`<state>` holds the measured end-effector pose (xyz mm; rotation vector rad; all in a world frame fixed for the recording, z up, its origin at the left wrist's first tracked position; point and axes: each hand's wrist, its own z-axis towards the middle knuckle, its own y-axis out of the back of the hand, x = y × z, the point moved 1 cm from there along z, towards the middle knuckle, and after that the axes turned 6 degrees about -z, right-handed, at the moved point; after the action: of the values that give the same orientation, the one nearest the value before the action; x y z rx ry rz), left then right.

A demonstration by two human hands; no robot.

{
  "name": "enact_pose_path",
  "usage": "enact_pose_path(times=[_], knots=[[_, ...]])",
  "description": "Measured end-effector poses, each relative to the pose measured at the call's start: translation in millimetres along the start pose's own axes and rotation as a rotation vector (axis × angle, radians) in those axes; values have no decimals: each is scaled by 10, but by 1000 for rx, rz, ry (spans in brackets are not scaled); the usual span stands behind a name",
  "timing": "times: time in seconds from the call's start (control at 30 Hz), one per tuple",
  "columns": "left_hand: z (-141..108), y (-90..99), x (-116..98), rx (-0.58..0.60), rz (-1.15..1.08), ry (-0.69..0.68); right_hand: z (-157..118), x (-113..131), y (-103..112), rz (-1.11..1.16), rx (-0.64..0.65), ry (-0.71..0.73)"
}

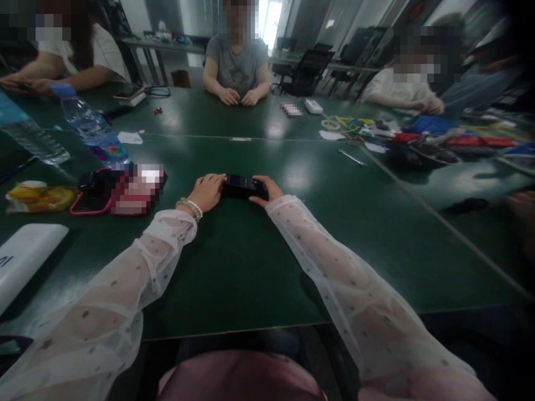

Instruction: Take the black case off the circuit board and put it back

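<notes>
On the green tabletop [234, 262] in front of me lies a small black box-shaped device [242, 189] with a little screen on its upper face. I cannot make out its exact kind. My left hand [208, 191], with beaded bracelets at the wrist, grips its left end. Around the right end my right hand [270, 191] is closed, thumb on the near side and fingers on the far side. Both forearms are in sheer white sleeves with dark stars.
To the left are a water bottle [90, 128], a red-edged phone case [137, 192], a yellow packet [42, 197] and a white box-like object [29, 256]. A wrench [351, 157] and tangled cables [355, 127] lie to the right. Several people sit around the table.
</notes>
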<state>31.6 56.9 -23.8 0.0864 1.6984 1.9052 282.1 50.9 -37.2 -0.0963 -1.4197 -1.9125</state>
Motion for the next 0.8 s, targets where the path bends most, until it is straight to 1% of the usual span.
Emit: enact_pose_path(times=[0.1,0.3,0.57,0.8], knots=[[-2,5,-7,3,-6,8,3,-16,-20,-22,-3,18],[-1,10,-18,5,-3,8,11,-48,-40,-30,16,4],[3,-16,5,-13,10,-9,28,-84,-77,-33,11,11],[-3,-8,0,-8,-1,1,38,-118,-95,-10,28,-67]])
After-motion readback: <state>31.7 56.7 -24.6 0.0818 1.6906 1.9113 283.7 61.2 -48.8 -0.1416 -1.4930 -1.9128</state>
